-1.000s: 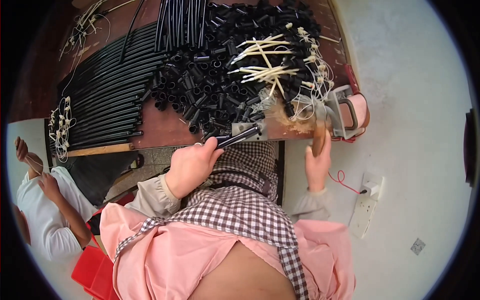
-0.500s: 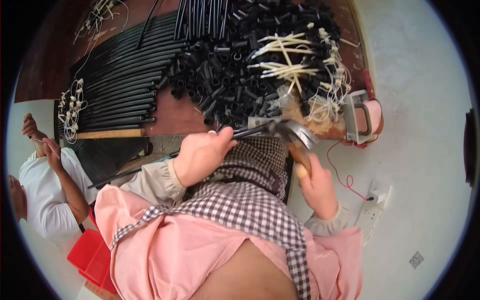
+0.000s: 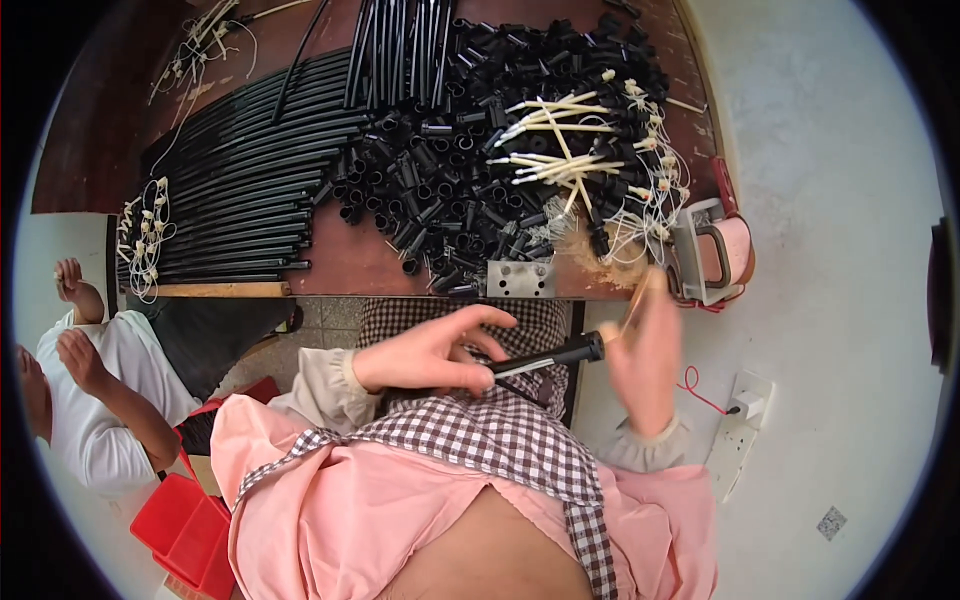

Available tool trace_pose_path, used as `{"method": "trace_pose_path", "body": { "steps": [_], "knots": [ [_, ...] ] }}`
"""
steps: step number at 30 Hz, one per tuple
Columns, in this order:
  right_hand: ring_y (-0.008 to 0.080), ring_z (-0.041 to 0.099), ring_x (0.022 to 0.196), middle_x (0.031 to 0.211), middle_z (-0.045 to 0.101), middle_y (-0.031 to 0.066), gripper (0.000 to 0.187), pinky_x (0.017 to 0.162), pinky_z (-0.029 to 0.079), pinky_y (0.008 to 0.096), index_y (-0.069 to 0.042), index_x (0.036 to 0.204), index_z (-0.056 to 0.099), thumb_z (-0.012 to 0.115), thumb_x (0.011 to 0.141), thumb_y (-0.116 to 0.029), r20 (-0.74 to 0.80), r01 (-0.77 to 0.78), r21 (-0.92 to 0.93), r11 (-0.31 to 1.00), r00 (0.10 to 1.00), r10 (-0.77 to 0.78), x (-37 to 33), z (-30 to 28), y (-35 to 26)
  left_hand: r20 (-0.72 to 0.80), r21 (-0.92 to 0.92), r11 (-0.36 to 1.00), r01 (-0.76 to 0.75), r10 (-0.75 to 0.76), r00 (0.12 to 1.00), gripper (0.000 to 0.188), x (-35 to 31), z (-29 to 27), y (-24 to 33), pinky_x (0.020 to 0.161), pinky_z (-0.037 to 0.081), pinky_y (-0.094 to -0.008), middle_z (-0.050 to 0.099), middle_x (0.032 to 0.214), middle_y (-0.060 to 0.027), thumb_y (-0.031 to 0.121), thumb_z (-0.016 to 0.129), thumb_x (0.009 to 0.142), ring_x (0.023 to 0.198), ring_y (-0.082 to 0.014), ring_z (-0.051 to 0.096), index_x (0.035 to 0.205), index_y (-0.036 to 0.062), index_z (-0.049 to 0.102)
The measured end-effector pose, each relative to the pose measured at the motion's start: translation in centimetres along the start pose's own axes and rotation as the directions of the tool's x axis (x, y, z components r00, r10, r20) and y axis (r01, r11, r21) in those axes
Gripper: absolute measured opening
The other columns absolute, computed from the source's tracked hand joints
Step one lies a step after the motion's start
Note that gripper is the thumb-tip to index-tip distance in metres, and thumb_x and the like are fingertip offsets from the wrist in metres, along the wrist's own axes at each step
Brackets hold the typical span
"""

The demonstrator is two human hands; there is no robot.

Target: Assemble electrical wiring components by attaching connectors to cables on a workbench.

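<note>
A short black tube with a wider collar at its right end lies across the front of my checked apron. My left hand has its thumb and curled fingers at the tube's left end, the index finger raised off it. Smeared by motion, my right hand is at the table's front right edge. A thin brown strip, looking like the hammer's wooden handle, shows beside its fingers; its grip on it is unclear. A metal block with holes sits at the table edge, just beyond the tube.
Black sockets are heaped on the brown table, with long black tubes at left. Cream sticks and white wires lie right. A clamp-like metal frame stands at the right corner. A person sits at left by red bins.
The hammer head has left the tube and the metal block. My left hand has drawn the tube down toward me, while my right hand has moved slightly right and up, its fingers straightening.
</note>
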State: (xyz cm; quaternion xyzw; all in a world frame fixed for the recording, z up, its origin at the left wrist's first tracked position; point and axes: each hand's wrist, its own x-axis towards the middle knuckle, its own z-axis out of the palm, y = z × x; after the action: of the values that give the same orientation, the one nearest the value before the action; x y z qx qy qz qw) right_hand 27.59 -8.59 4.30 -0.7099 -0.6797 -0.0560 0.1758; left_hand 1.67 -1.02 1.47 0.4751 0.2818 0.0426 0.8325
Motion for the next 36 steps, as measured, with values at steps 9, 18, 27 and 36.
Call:
{"method": "trace_pose_path", "body": {
  "steps": [9, 18, 27, 36],
  "knots": [
    [0.0213, 0.059, 0.075, 0.085, 0.058, 0.0116, 0.031, 0.067, 0.049, 0.0381, -0.004, 0.104, 0.053, 0.063, 0.082, -0.023, 0.137, -0.095, 0.988, -0.121, 0.9, 0.414, 9.3, 0.3, 0.9, -0.462, 0.582, 0.812, 0.037, 0.293, 0.837, 0.024, -11.0, -2.2, -8.6, 0.052, 0.042, -0.0295, 0.057, 0.067, -0.0032, 0.021, 0.048, 0.095, 0.056, -0.0163, 0.052, 0.106, 0.0003, 0.05],
    [0.0278, 0.053, 0.074, 0.074, 0.057, 0.0102, 0.018, 0.06, 0.044, 0.0354, -0.006, 0.095, 0.061, 0.064, 0.079, -0.015, 0.678, -0.597, 0.635, 0.49, 0.735, 0.017, 8.8, 0.6, 2.4, -0.51, 0.584, 0.743, -0.326, 0.648, 0.565, 0.026, -1.0, -4.8, 9.5, 0.053, 0.042, -0.0329, 0.047, 0.062, -0.0082, 0.024, 0.045, 0.096, 0.054, -0.0221, 0.05, 0.091, -0.0011, 0.045],
    [0.0208, 0.052, 0.07, 0.084, 0.059, 0.0033, 0.016, 0.054, 0.04, 0.0308, -0.009, 0.088, 0.065, 0.06, 0.073, -0.007, -0.274, 0.434, 0.037, 0.9, 0.87, -0.409, 7.4, -5.9, -6.3, -0.551, 0.793, 0.336, 0.508, 0.752, 0.362, 0.041, 8.1, -15.5, 14.8, 0.066, 0.051, -0.0424, 0.064, 0.081, -0.0208, 0.029, 0.057, 0.089, 0.073, -0.0359, 0.063, 0.112, -0.0027, 0.046],
    [0.0189, 0.053, 0.065, 0.095, 0.061, 0.0052, 0.023, 0.058, 0.045, 0.0276, -0.008, 0.093, 0.066, 0.061, 0.071, -0.003, -0.239, 0.632, 0.676, 0.38, 0.675, -0.698, 6.7, -1.1, -9.9, -0.354, -0.372, 0.691, -0.619, 0.511, 0.783, 0.023, -1.2, 0.7, 8.3, 0.063, 0.046, -0.0285, 0.058, 0.08, -0.0028, 0.024, 0.051, 0.095, 0.073, -0.0137, 0.058, 0.099, 0.0011, 0.052]
  ]
}}
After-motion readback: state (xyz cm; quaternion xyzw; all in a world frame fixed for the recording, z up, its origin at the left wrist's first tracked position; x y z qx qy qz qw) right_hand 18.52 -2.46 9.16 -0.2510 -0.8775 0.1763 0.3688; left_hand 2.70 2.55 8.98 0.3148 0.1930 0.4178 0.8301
